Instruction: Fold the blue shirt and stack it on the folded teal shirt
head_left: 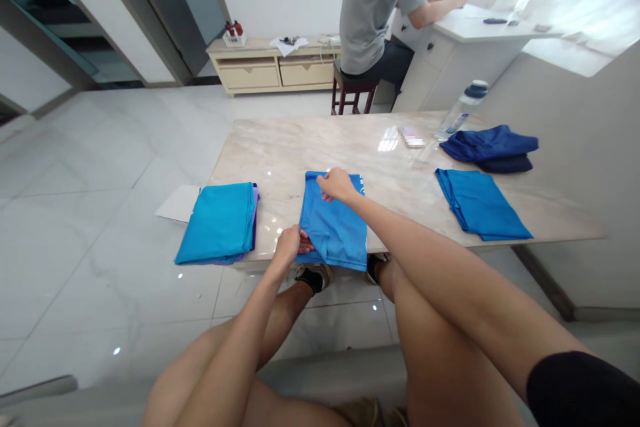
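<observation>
A bright blue folded cloth (340,223) with white print along its right edge lies on the marble-look table (280,147), its near end hanging slightly over the edge. At the cloth's lower left side, my left hand (291,242) is closed on the fabric, lifting that edge into a fold. My right hand (337,185) is over the upper part of the cloth, fingers curled inward; what they pinch, if anything, is hidden. To the left is a folded stack topped by a teal-blue cloth (217,223), with purple fabric showing beneath.
On the right lie another folded blue cloth (483,203) and a dark navy bundle (493,147). A clear bottle (463,110) stands behind them, near a small blurred packet (411,137). Beyond the table, a person in grey (373,13) sits on a stool (353,83) at a white counter (475,23).
</observation>
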Motion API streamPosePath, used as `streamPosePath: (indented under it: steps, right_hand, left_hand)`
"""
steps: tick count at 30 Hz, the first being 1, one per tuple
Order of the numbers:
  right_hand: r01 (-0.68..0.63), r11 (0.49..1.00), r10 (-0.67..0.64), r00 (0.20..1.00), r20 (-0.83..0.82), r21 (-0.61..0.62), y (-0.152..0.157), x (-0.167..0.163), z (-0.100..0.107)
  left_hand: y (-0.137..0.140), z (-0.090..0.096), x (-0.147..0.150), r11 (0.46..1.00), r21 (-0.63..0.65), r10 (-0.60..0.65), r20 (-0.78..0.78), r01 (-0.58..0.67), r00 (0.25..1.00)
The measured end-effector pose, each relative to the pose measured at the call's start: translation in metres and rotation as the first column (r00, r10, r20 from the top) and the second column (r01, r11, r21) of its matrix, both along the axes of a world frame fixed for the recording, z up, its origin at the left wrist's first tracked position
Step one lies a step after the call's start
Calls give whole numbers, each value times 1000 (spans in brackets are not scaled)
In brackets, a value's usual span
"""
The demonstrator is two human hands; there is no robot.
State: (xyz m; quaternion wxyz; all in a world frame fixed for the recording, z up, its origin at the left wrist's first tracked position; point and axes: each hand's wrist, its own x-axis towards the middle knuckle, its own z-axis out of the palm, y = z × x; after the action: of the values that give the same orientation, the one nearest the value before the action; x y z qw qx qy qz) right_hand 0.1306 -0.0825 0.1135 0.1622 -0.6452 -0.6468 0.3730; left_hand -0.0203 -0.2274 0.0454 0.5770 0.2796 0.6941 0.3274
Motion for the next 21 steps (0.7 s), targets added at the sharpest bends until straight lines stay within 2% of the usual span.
streamPosePath:
  steps: [6, 8, 11, 13, 17, 19, 21]
  right_hand:
    - [-41, 997, 29, 978, 205, 58, -3, 45, -4]
    - [-30, 998, 16, 970, 241, 52, -3, 56, -7]
    - [-24, 998, 7, 955, 297, 54, -2, 65, -8]
    - [-32, 998, 10, 943, 333, 59, -2, 67, -7]
    - [-77, 995, 45, 911, 411, 61, -6, 72, -1]
    - [-104, 992, 63, 891, 449, 67, -8, 76, 2]
    - [-117, 990, 68, 874, 481, 73, -9, 80, 3]
  left_hand:
    - [0, 8, 10, 994, 74, -54, -265, 76, 963]
    - [-1, 13, 15, 985, 68, -112, -454, 160, 884]
    - [-3, 20, 16, 957, 30, -190, -692, 290, 697]
    - [-5, 24, 13, 944, -4, -224, -739, 329, 636]
    - [-9, 31, 0, 925, -52, -274, -777, 376, 566]
    - [-11, 36, -5, 907, -19, -251, -825, 420, 507]
    - [-13, 40, -3, 858, 62, -199, -876, 511, 440]
